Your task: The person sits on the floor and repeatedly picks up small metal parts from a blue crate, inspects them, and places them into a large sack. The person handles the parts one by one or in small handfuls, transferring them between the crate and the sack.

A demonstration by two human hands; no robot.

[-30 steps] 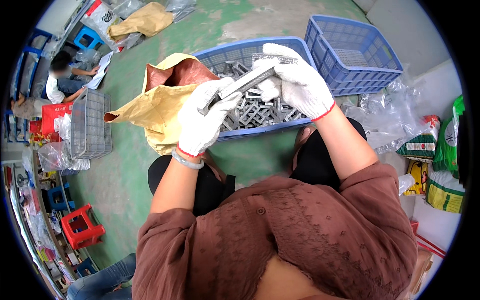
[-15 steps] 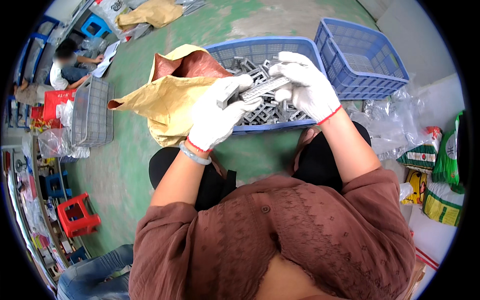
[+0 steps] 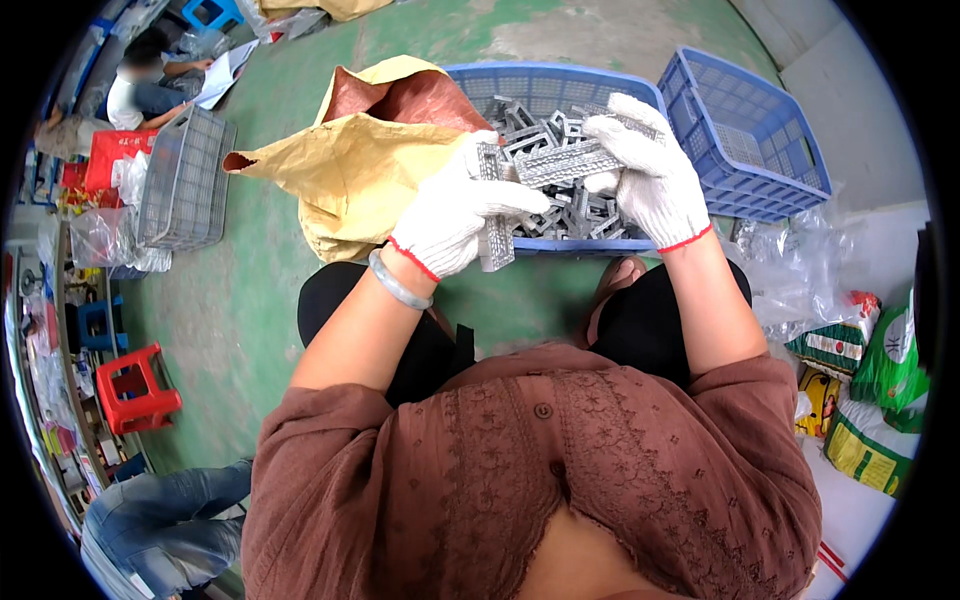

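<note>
The red bag (image 3: 118,150) at left bears small white print; the green bag (image 3: 890,350) at right bears one round white mark. There are two blue baskets: the front basket (image 3: 590,245) holds a heap of metal parts (image 3: 600,215), too tangled to count, and the second basket (image 3: 750,188) stands just beside it. Both hands wear white gloves. The left hand (image 3: 450,215) pinches one grey bar (image 3: 496,246) between thumb and fingers. The right hand (image 3: 660,185) has its fingers closed around a sloping bar (image 3: 565,163). Both bars are above the front basket's near side. One yellow sack (image 3: 370,170) lies at left.
</note>
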